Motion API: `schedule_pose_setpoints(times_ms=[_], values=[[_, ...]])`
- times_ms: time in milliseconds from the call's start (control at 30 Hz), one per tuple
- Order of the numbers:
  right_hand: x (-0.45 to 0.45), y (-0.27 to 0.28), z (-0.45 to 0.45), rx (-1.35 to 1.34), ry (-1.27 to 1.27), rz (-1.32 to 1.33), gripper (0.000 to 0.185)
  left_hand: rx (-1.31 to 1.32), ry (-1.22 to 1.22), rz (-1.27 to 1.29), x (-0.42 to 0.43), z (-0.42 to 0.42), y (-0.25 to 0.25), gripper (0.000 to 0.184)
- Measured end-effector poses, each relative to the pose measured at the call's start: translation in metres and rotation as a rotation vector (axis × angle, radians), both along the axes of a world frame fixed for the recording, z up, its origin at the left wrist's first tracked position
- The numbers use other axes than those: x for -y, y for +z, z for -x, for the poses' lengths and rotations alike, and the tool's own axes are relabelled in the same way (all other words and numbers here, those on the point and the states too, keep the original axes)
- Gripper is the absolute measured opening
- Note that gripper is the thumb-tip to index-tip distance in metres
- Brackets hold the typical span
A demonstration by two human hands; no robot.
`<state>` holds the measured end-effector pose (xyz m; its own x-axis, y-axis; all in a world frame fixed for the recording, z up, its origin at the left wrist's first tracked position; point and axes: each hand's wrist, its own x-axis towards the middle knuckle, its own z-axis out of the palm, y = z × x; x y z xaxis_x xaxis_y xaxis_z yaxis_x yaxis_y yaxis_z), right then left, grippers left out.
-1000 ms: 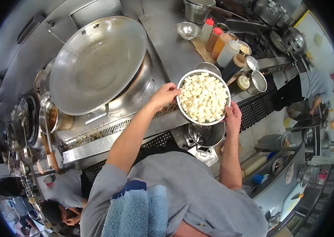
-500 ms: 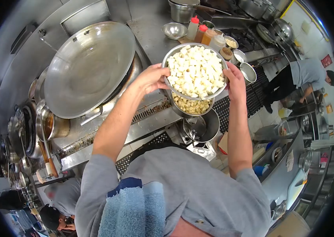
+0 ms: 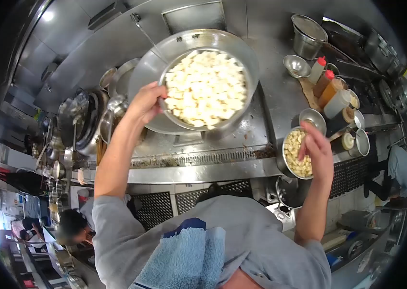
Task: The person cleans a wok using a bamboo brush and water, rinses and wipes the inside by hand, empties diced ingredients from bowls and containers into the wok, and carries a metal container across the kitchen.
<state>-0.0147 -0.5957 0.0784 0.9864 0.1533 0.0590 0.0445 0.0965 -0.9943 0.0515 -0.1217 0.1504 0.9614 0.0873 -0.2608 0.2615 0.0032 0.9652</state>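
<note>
My left hand (image 3: 146,102) grips the left rim of a metal bowl (image 3: 205,89) heaped with pale cubes. The bowl is held over the large wok (image 3: 145,72) and hides much of it. My right hand (image 3: 318,147) is off that bowl, fingers apart and slightly blurred, over a second metal bowl (image 3: 283,159) of yellowish cubes at the counter's front edge. Whether its fingertips touch these cubes is unclear.
Squeeze bottles (image 3: 340,103) and small bowls stand at the right, near an empty metal bowl (image 3: 297,66). Pans and ladles crowd the left side. Co-workers appear at lower left (image 3: 72,226) and far right (image 3: 400,166).
The heaped bowl has moved left from the counter's front to above the wok, in my left hand. My right hand has let go of it. The view has turned left.
</note>
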Motion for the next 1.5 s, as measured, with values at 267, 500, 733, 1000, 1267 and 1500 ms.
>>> schedule_pose_setpoints(times_ms=[267,500,733,1000,1267,1500], values=[[-0.038,-0.032,0.057,-0.208,-0.131,0.036,0.039,0.408,-0.062,-1.515,-0.064,-0.127,-0.049,0.018],[-0.036,-0.041,0.1,-0.181,-0.311,0.066,0.04,0.611,-0.224,-1.861,-0.039,-0.183,-0.041,0.013],[-0.029,-0.059,0.114,-0.249,-0.366,0.062,0.037,1.122,0.019,-1.962,-0.033,-0.157,0.002,0.01],[-0.015,-0.07,0.103,-0.258,-0.351,0.097,0.038,1.399,-0.1,-1.623,-0.034,-0.109,-0.001,0.011],[-0.018,-0.077,0.088,-0.314,-0.312,0.123,0.037,1.589,-0.158,-1.538,-0.032,-0.034,-0.031,0.017],[-0.102,-0.002,0.005,-0.048,0.021,0.288,0.025,1.6,-0.446,-1.401,-0.029,-0.023,-0.051,0.021]])
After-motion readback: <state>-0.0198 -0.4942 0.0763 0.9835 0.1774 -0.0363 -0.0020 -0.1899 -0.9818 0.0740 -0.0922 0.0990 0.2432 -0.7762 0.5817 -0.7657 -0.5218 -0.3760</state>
